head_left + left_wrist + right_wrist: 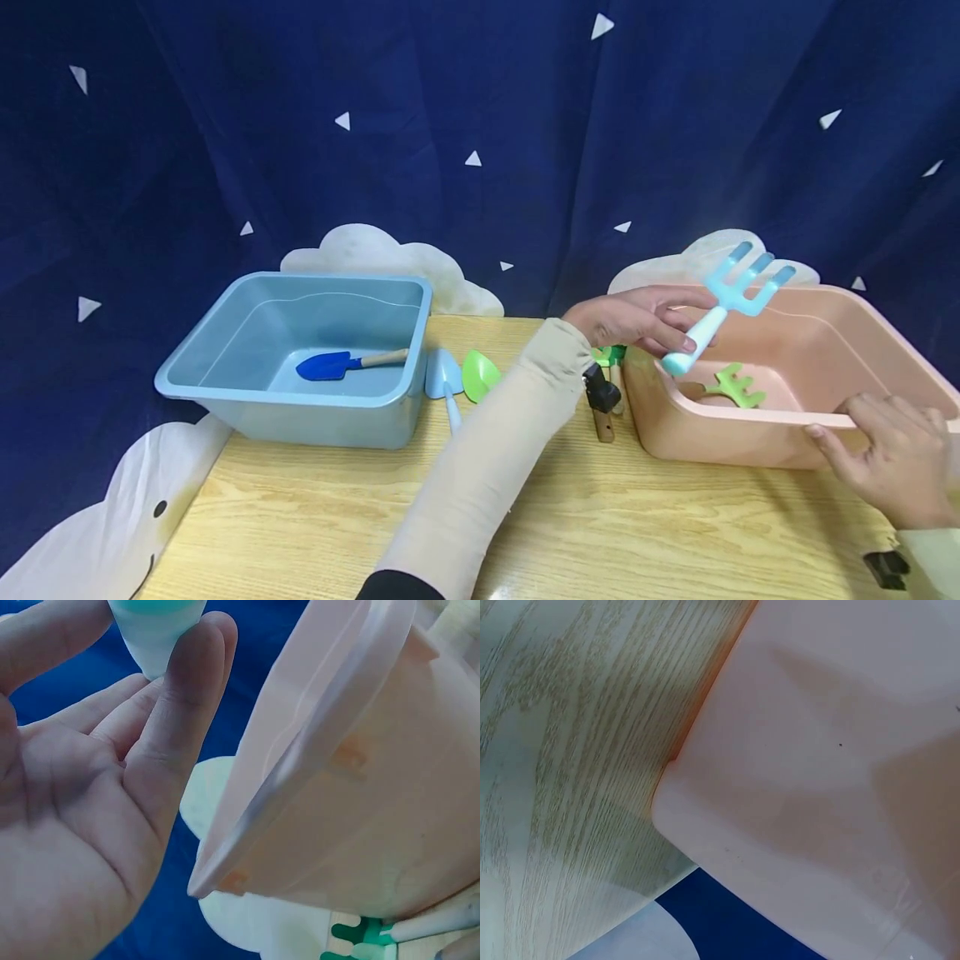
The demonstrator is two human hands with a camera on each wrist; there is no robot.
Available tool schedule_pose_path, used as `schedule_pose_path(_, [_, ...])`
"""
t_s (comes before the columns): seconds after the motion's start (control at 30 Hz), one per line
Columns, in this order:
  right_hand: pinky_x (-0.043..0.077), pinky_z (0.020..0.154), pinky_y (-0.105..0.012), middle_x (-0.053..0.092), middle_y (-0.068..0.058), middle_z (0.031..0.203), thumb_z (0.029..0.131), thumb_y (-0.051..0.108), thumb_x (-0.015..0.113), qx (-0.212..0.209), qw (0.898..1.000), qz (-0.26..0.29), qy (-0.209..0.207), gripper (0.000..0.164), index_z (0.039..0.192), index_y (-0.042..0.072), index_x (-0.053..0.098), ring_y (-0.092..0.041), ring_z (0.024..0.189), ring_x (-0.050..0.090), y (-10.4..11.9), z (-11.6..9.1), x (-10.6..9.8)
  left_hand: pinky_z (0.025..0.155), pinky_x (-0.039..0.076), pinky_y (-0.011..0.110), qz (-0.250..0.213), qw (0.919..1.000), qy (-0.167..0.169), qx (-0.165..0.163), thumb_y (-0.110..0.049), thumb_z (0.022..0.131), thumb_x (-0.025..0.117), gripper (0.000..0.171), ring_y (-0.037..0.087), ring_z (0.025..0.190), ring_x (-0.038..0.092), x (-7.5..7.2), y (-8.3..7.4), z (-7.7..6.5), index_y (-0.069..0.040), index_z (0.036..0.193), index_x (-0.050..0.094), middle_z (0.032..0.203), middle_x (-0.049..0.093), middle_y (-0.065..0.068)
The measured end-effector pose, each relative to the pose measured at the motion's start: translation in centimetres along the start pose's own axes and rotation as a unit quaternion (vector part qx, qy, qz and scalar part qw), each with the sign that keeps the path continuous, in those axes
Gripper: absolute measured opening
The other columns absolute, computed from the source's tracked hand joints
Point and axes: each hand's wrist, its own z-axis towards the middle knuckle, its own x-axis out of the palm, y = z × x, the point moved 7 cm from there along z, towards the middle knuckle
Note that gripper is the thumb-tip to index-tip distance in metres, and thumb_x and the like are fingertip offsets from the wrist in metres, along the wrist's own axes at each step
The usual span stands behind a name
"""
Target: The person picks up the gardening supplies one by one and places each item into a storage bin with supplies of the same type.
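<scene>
My left hand (633,321) pinches the handle of a light blue toy hand fork (738,292) between thumb and fingers. The fork is tilted, its three tines up, above the left rim of a pink tub (750,415). In the left wrist view, the handle end (155,630) shows between thumb and fingers, beside the tub's outer wall. My right hand (896,454) grips the tub's front rim near the right corner, thumb outside. Inside the tub lies a small green rake (738,385). The right wrist view shows only the tub wall (795,787) and the table.
A blue tub (292,400) stands at the left with a blue trowel (330,365) inside. Between the tubs lie a light blue shovel (444,375), a green scoop (478,377), and green-headed tools with wooden handles (604,425), partly hidden. A dark blue curtain (480,75) hangs behind the wooden table (600,533).
</scene>
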Motion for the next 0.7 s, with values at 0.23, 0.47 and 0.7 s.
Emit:
schedule_pose_path(0.23, [0.016, 0.06, -0.037, 0.053, -0.012, 0.058, 0.087, 0.082, 0.036, -0.001, 1.0, -0.002, -0.008, 0.083, 0.068, 0.003, 0.055, -0.038, 0.059, 0.045, 0.2, 0.1, -0.1, 0.078, 0.056, 0.026, -0.008, 0.9992, 0.012, -0.038, 0.011, 0.086, 0.06, 0.068, 0.013, 0.093, 0.064, 1.2, 1.2, 1.0, -0.017, 0.147, 0.045, 0.12, 0.065, 0.006])
schedule_pose_path(0.47, [0.016, 0.061, -0.033, 0.051, -0.012, 0.056, 0.087, 0.081, 0.038, -0.005, 1.0, 0.003, -0.021, 0.082, 0.067, 0.003, 0.054, -0.037, 0.057, 0.042, 0.4, 0.3, -0.4, 0.071, 0.056, 0.023, 0.017, 0.9987, 0.018, -0.044, 0.01, 0.087, 0.06, 0.068, 0.012, 0.084, 0.063, 1.9, 1.9, 1.9, -0.019, 0.146, 0.043, 0.112, 0.063, 0.001])
schedule_pose_path(0.7, [0.015, 0.061, -0.032, 0.053, -0.012, 0.058, 0.087, 0.081, 0.038, -0.005, 1.0, 0.004, -0.015, 0.082, 0.067, 0.003, 0.054, -0.037, 0.058, 0.043, 0.4, 0.3, -0.3, 0.072, 0.056, 0.023, 0.046, 0.9974, -0.017, -0.053, 0.007, 0.084, 0.065, 0.072, 0.011, 0.083, 0.065, 1.5, 2.3, 2.4, -0.021, 0.148, 0.044, 0.114, 0.067, 0.006])
